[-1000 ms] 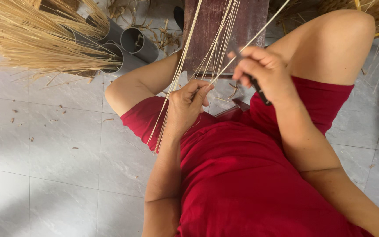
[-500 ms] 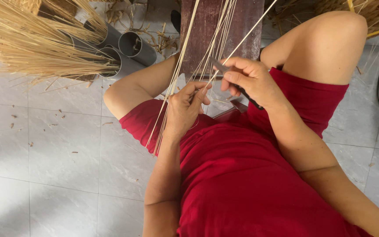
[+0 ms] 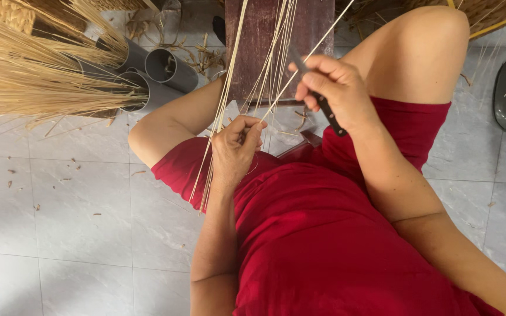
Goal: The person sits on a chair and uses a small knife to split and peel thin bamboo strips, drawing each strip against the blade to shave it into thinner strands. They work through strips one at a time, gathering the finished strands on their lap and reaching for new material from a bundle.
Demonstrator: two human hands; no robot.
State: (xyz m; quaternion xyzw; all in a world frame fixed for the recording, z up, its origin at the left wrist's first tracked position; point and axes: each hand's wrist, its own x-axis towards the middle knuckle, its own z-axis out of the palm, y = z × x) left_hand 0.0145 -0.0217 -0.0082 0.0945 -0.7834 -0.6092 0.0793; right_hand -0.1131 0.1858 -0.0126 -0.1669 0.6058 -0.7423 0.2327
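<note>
1. My left hand (image 3: 235,153) sits low over my lap, its fingers (image 3: 252,133) curled shut around a bunch of thin pale straw strips (image 3: 276,52) that run up and away from me across a dark wooden stool (image 3: 265,41).
2. My right hand (image 3: 335,93) is closed around a knife (image 3: 318,100) with a dark handle; its thumb and first fingers also pinch one strip (image 3: 300,73) that slants off to the upper right.
3. A second ago that hand was lower and nearer my left one, with the knife close against the gathered strips. Now it has risen and drawn apart, and the single strip is stretched taut between the two hands.
4. I judge from this that one strip has been separated from the bunch and is being pulled free along its length, while the rest stays gripped in my left fingers.
5. The loose ends of the bunch hang past my left wrist, over my red dress (image 3: 323,234) and toward the tiled floor (image 3: 60,210).
6. To my left, a thick sheaf of straw (image 3: 36,76) lies across grey pipes (image 3: 168,65), untouched. Scraps of straw litter the tiles nearby.
</note>
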